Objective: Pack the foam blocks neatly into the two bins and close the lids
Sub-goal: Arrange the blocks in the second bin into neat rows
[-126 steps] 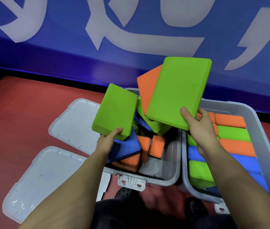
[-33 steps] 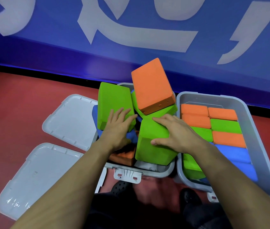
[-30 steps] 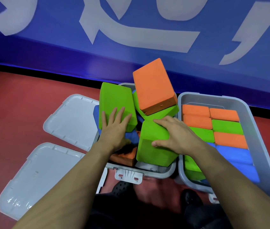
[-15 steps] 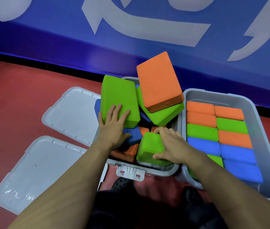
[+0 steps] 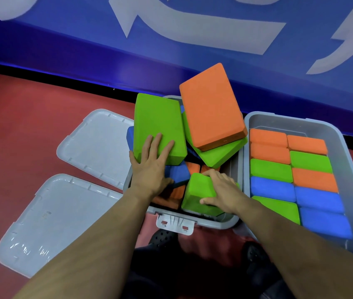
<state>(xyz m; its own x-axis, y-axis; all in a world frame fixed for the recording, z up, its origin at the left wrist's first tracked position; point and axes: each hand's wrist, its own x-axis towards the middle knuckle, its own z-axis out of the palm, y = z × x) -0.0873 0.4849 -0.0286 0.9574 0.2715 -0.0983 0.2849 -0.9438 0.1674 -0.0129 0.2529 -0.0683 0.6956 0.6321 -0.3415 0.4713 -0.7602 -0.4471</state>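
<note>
Two grey bins stand side by side on the red floor. The left bin (image 5: 195,219) holds a jumbled heap of foam blocks. My left hand (image 5: 151,165) rests flat on a tilted green block (image 5: 158,124) at the heap's left. My right hand (image 5: 223,190) grips a smaller-looking green block (image 5: 197,193) at the bin's near side, fingers curled over its top. A big orange block (image 5: 210,104) leans on another green block (image 5: 216,152) at the back. The right bin (image 5: 348,165) is filled with neat rows of orange, green and blue blocks.
Two grey lids lie on the floor to the left: one (image 5: 97,145) beside the left bin, one (image 5: 59,221) nearer me. A blue wall with white lettering (image 5: 193,29) rises just behind the bins. Dark shoes (image 5: 164,240) show below the left bin's latch.
My right hand has pushed its green block down into the left bin's near side. My left hand stays on the tilted green block. The view has shifted slightly.
</note>
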